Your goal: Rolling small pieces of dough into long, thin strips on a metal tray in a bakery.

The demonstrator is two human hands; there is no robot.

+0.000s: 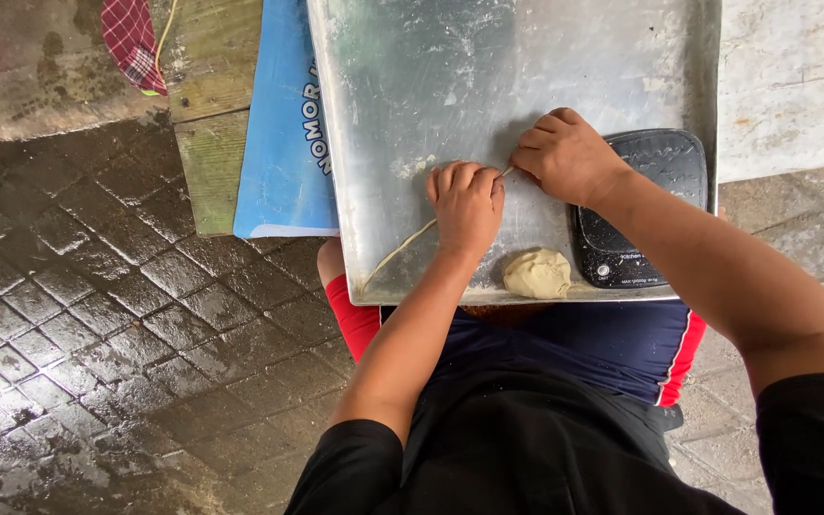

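Under both hands: dough rope (402, 246) | left hand (466, 205) and right hand (569, 155) curled, pressing it flat on tray (412, 86) | dough ball (537, 274) waits near left wrist.

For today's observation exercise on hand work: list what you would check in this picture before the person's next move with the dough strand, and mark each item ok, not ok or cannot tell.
1. Left hand pressed on the dough strand: ok.
2. Right hand on the strand's other end: ok, fingers curled over it.
3. Strand unbroken: cannot tell; it is hidden under the hands.
4. Metal tray steady: cannot tell; it rests over the person's lap.
5. Dough lump safely placed: not ok, it lies at the tray's near edge.
6. Black scale apart from the strand: ok.
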